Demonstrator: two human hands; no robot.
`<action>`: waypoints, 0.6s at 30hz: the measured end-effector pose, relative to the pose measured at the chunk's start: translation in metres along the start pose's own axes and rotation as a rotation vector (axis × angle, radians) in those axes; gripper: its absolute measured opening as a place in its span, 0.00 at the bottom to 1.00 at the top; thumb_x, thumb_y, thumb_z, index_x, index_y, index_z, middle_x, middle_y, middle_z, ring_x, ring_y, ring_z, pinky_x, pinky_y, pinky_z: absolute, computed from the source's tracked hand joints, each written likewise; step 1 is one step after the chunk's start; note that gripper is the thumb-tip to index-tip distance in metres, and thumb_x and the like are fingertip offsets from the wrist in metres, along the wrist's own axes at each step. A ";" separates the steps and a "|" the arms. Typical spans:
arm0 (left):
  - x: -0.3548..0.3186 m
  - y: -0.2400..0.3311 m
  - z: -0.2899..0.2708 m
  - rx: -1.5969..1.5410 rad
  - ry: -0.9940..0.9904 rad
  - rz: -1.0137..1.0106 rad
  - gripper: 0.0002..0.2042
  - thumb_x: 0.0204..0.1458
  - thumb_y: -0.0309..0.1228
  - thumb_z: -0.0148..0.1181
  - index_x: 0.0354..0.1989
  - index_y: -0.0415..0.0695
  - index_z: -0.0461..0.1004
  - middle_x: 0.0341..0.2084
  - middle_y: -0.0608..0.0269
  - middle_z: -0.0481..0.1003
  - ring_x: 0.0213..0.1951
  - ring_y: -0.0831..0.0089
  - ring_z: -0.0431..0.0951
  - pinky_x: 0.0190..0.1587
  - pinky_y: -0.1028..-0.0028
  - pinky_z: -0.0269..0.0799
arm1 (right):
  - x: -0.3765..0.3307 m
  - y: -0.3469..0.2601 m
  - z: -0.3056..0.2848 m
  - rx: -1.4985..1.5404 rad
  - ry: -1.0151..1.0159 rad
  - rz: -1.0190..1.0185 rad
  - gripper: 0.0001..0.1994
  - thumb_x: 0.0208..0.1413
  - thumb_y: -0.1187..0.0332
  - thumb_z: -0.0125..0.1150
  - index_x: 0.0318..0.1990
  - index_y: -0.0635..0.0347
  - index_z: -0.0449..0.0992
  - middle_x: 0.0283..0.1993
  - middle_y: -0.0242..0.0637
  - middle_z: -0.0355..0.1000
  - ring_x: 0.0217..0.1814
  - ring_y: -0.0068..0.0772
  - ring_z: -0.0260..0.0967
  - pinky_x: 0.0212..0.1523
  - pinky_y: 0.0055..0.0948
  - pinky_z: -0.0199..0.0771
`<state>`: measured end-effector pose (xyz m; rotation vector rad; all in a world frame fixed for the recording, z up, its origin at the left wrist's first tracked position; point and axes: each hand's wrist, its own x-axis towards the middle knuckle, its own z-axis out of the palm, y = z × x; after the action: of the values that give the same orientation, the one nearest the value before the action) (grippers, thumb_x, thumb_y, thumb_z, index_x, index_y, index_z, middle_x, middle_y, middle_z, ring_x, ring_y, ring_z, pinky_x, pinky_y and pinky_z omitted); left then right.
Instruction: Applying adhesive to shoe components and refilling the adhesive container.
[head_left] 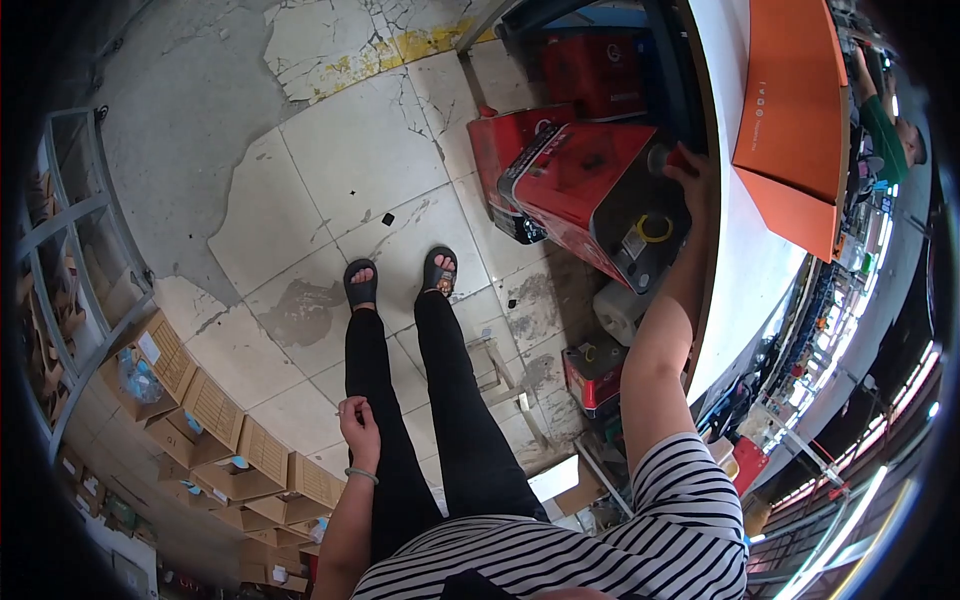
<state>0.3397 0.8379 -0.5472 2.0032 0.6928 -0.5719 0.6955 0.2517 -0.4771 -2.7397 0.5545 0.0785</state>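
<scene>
A large red rectangular metal can with a dark top stands tilted at the edge of the white table. My right hand reaches under the table edge to the can's far corner. Its fingers are curled at a round greyish cap and appear closed on it; part of the grip is hidden. A yellow ring lies on the can's top, next to a pale label. Over the floor beside my leg hangs my left hand, fingers curled together. Whatever is in it, if anything, is too small to make out.
More red cans stand behind, and a small red can and a whitish plastic jug sit nearer. An orange box rests on the white table. Cardboard boxes line the left. Another person is at far right.
</scene>
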 end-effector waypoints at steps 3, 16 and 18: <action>0.000 -0.001 0.001 -0.004 -0.006 -0.016 0.02 0.54 0.21 0.52 0.35 0.38 0.70 0.34 0.59 0.69 0.32 0.70 0.71 0.35 0.76 0.68 | 0.007 0.002 0.006 -0.029 0.088 0.115 0.26 0.42 0.61 0.72 0.51 0.58 0.75 0.43 0.43 0.73 0.43 0.36 0.73 0.39 0.30 0.76; 0.002 0.006 0.003 -0.009 0.011 0.011 0.02 0.54 0.21 0.52 0.35 0.39 0.71 0.34 0.60 0.69 0.32 0.70 0.71 0.35 0.75 0.69 | 0.002 0.022 0.008 -0.041 0.100 0.006 0.35 0.39 0.58 0.74 0.57 0.56 0.70 0.52 0.46 0.69 0.56 0.42 0.66 0.55 0.35 0.68; 0.001 0.007 0.002 0.001 0.017 0.015 0.02 0.54 0.21 0.52 0.34 0.39 0.71 0.34 0.60 0.69 0.32 0.70 0.71 0.35 0.75 0.69 | 0.003 0.025 0.003 0.134 0.034 0.085 0.34 0.39 0.63 0.73 0.58 0.53 0.69 0.53 0.45 0.68 0.58 0.43 0.65 0.58 0.36 0.65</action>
<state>0.3450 0.8334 -0.5449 2.0150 0.6869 -0.5474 0.6882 0.2302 -0.4886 -2.5919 0.6616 0.0152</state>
